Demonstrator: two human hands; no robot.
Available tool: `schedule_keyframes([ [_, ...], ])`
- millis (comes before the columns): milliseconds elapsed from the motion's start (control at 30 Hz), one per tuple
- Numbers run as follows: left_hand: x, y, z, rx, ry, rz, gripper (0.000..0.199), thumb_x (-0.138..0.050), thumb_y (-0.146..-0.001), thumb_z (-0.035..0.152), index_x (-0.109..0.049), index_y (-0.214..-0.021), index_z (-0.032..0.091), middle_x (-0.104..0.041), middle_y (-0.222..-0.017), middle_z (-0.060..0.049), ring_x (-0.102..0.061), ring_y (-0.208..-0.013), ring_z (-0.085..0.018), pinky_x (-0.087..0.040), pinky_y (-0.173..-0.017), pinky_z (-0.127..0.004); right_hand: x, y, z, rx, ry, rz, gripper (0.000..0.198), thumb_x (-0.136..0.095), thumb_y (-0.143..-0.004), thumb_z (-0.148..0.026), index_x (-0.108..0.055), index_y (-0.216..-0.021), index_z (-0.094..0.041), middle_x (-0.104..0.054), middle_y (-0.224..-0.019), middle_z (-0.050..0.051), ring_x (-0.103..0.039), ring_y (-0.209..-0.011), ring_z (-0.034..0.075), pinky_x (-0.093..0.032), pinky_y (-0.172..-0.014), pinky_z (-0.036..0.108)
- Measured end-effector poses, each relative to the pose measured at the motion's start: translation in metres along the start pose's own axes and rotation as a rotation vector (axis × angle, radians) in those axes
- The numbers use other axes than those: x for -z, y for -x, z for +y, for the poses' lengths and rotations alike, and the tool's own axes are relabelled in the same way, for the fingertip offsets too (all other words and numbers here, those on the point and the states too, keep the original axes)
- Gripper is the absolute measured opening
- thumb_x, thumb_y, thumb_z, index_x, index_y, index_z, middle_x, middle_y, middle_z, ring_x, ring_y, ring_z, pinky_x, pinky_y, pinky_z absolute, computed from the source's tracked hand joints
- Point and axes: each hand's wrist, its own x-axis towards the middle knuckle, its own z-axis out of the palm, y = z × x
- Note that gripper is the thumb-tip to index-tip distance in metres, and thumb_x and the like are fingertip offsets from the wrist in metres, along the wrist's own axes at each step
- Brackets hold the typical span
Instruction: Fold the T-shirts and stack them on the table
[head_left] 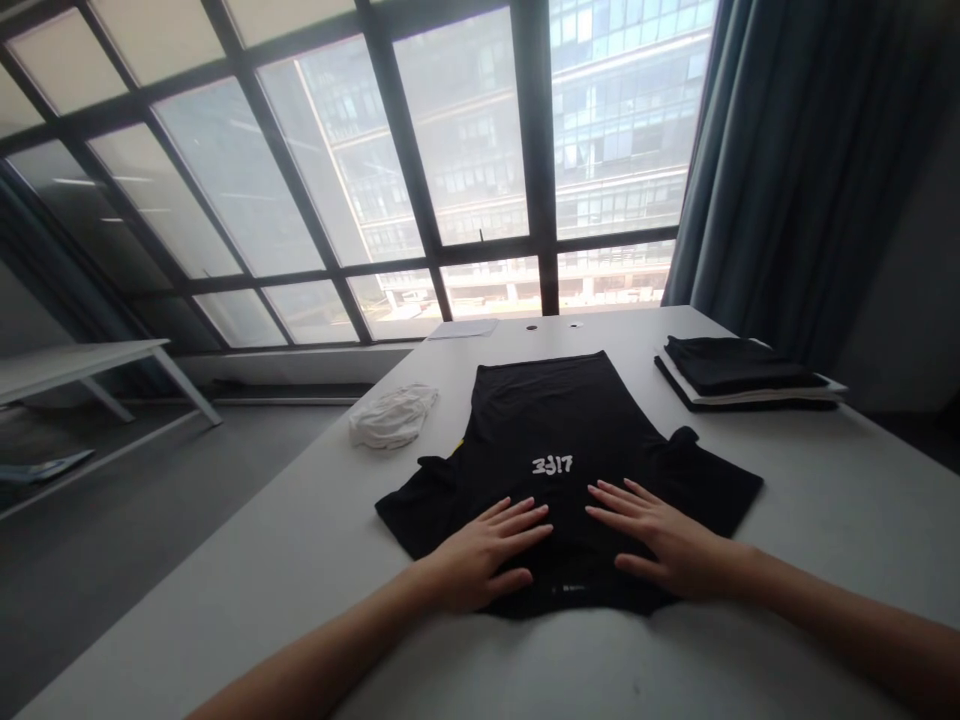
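A black T-shirt (555,410) lies spread on the white table, its collar end toward me and its hem toward the window. White lettering on its chest appears upside down from here. My left hand (487,555) rests flat on the shirt's left side near the collar, fingers stretched out and slightly apart. On the other side, my right hand (667,540) lies flat too, its fingers spread and pointing inward. Neither hand grips the cloth. Both short sleeves stick out to the sides, with small folds where they join the body.
A crumpled white cloth (394,415) sits left of the shirt. Folded black and white garments (750,372) are stacked at the right. A sheet of paper (463,328) lies at the far end of the white table (300,560). Another table (82,362) stands at left.
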Motion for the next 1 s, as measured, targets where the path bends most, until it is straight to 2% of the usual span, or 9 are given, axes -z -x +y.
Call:
schedule_keyframes([
  [133,0.007,-0.002,0.000,0.008,-0.006,0.028,0.062,-0.050,-0.105,0.045,-0.028,-0.162,0.038,-0.030,-0.168,0.001,-0.026,-0.155,-0.026,-0.018,-0.129,-0.049,0.002,0.001,-0.004,-0.007,-0.009,0.008,0.068,-0.054,-0.100,-0.056,-0.032,-0.161,-0.036,-0.019,-0.170,0.003,-0.017,-0.157,0.030,-0.009,-0.128,0.056],
  [267,0.005,-0.007,-0.014,0.185,-0.108,0.181,0.055,-0.039,-0.109,0.046,-0.028,-0.163,0.037,-0.028,-0.168,0.001,-0.021,-0.157,-0.025,-0.016,-0.128,-0.052,0.000,0.001,-0.011,-0.039,0.016,0.022,0.070,-0.052,-0.100,-0.059,-0.028,-0.162,-0.037,-0.011,-0.171,0.002,-0.010,-0.158,0.030,-0.006,-0.127,0.058],
  [400,-0.009,-0.006,-0.027,0.343,-0.175,0.121,0.060,-0.039,-0.106,0.057,-0.029,-0.162,0.039,-0.020,-0.171,-0.002,-0.015,-0.158,-0.033,-0.016,-0.125,-0.062,-0.001,0.005,-0.018,-0.059,0.015,-0.017,0.073,-0.053,-0.098,-0.062,-0.027,-0.162,-0.037,-0.009,-0.171,0.003,-0.007,-0.158,0.031,-0.004,-0.127,0.059],
  [500,-0.013,0.000,-0.025,0.361,-0.160,0.078,0.061,-0.038,-0.105,0.061,-0.026,-0.162,0.041,-0.016,-0.171,-0.001,-0.013,-0.158,-0.034,-0.016,-0.124,-0.064,-0.005,0.010,-0.024,-0.060,-0.001,-0.035,0.077,-0.055,-0.097,-0.062,-0.025,-0.163,-0.037,-0.010,-0.171,0.004,-0.007,-0.158,0.032,-0.004,-0.127,0.060],
  [600,-0.008,0.004,-0.024,0.350,-0.121,0.093,0.059,-0.037,-0.105,0.061,-0.029,-0.161,0.042,-0.023,-0.170,0.000,-0.019,-0.157,-0.032,-0.020,-0.125,-0.059,-0.007,0.010,-0.026,-0.072,-0.007,-0.010,0.070,-0.052,-0.099,-0.060,-0.029,-0.162,-0.037,-0.015,-0.171,0.002,-0.012,-0.158,0.031,-0.009,-0.127,0.059],
  [700,-0.003,0.004,-0.041,0.416,-0.153,0.241,0.058,-0.033,-0.108,0.056,-0.035,-0.161,0.032,-0.032,-0.167,-0.004,-0.024,-0.156,-0.027,-0.024,-0.126,-0.051,-0.007,0.001,-0.015,-0.138,0.060,0.142,0.059,-0.044,-0.105,-0.053,-0.038,-0.160,-0.033,-0.025,-0.169,0.003,-0.018,-0.157,0.027,-0.017,-0.128,0.054],
  [800,-0.004,0.003,-0.066,0.557,-0.230,0.299,0.066,-0.036,-0.106,0.056,-0.036,-0.161,0.020,-0.029,-0.168,-0.012,-0.020,-0.157,-0.032,-0.022,-0.126,-0.053,-0.008,-0.007,0.007,-0.221,0.159,0.290,0.060,-0.042,-0.105,-0.050,-0.038,-0.160,-0.026,-0.025,-0.169,0.007,-0.018,-0.157,0.026,-0.019,-0.127,0.054],
  [900,-0.010,0.005,-0.083,0.648,-0.242,0.268,0.073,-0.038,-0.103,0.062,-0.035,-0.161,0.018,-0.027,-0.168,-0.016,-0.021,-0.156,-0.036,-0.025,-0.124,-0.054,-0.012,-0.009,0.025,-0.272,0.191,0.290,0.063,-0.041,-0.104,-0.055,-0.035,-0.161,-0.028,-0.024,-0.169,0.009,-0.019,-0.157,0.028,-0.022,-0.126,0.056],
  [1000,-0.011,0.009,-0.085,0.678,-0.269,0.307,0.073,-0.035,-0.104,0.062,-0.037,-0.160,0.015,-0.033,-0.165,-0.018,-0.028,-0.154,-0.033,-0.028,-0.124,-0.049,-0.015,-0.006,0.031,-0.281,0.201,0.259,0.066,-0.039,-0.104,-0.060,-0.033,-0.162,-0.029,-0.024,-0.169,0.008,-0.020,-0.157,0.028,-0.021,-0.126,0.056],
])
